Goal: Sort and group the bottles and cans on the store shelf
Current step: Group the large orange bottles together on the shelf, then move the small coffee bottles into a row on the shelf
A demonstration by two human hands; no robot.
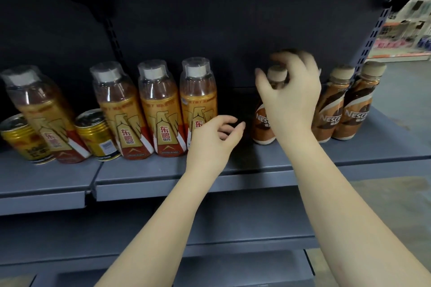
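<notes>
Several orange energy-drink bottles with clear caps stand along the grey shelf (pixel 163 177); the rightmost one (pixel 198 100) is beside my left hand (pixel 214 137). That hand hovers open in the gap, fingers spread and holding nothing. Two gold cans (pixel 21 140) (pixel 95 135) sit between the left bottles. A brown Nescafe bottle (pixel 262 123) stands right of the gap. My right hand (pixel 291 91) is blurred over its cap, fingers curved apart around the neck. Two more Nescafe bottles (pixel 331 109) (pixel 356 109) stand at the shelf's right end.
The dark back panel rises behind the row. A slotted upright (pixel 370 39) marks the shelf's right end, with the store aisle beyond it. A lower grey shelf (pixel 233 240) lies beneath my forearms. The leftmost orange bottle (pixel 46 114) appears to lean left.
</notes>
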